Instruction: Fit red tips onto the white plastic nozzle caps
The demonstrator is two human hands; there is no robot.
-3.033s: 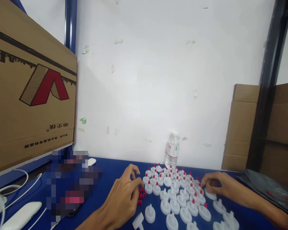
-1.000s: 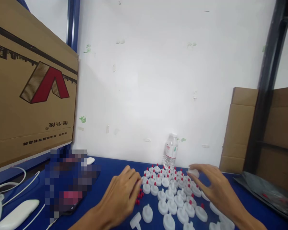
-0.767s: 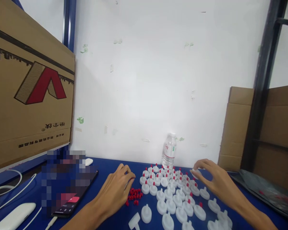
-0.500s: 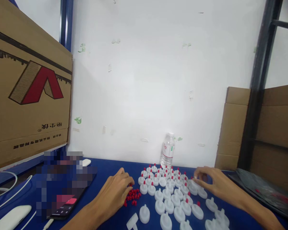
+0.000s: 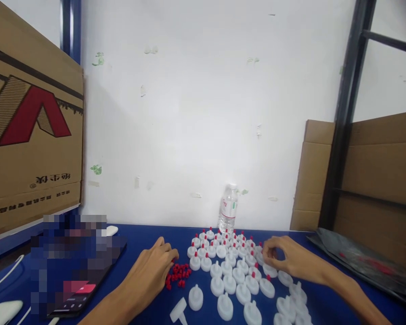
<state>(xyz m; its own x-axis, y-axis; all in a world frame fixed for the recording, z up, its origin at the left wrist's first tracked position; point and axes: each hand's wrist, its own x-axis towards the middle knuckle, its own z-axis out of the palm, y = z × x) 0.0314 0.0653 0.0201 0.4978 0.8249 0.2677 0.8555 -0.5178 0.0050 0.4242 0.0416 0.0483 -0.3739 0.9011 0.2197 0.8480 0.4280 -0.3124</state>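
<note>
At the pile of small red tip caps, my left hand rests with its fingers curled together over the left edge. What lies between those fingers is hidden. My right hand is closed in a pinch, thumb and forefinger forming a loop, at the right side of the white nozzle lids; the tips meet just above one white lid. Whether they grip a red cap or its nozzle I cannot make out. Several lids toward the back wear red caps on their nozzles, while nearer ones such as this lid have bare nozzles.
A clear water bottle stands against the white wall behind the lids. To the left lie a phone, partly blurred, and white cables. A large printed carton is at far left. A dark plastic bag lies at right.
The whole view has shifted, so things appear further left. My right hand's fingers have curled a little tighter beside the lids. My left hand stays at the red caps.
</note>
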